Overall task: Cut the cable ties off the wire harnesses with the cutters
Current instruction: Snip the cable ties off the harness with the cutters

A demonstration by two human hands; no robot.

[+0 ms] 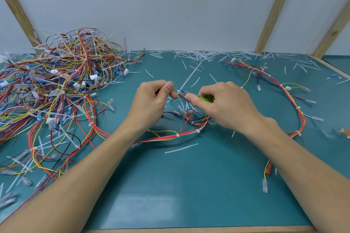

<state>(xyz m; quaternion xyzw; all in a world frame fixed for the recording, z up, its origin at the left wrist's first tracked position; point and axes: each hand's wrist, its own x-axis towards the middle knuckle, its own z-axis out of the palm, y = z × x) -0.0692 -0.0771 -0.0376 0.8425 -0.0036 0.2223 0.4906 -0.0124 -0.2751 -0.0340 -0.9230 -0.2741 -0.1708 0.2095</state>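
Our left hand (pixel 151 98) pinches the wire harness (pixel 189 130) near centre; our right hand (pixel 223 100) grips the green-handled cutters (pixel 189 95), nose at a cable tie (pixel 179 91). We risk nicking a wire: the blades sit tight against the bundle.

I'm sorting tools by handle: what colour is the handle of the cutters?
Bright green, seen in the head view: the cutters sit in the right hand.

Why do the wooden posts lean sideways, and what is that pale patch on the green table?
Head view: the wide-angle lens bends the edges, so the wooden posts lean. The pale patch on the green table looks like glare from a light. The table's far right edge looks smeared.
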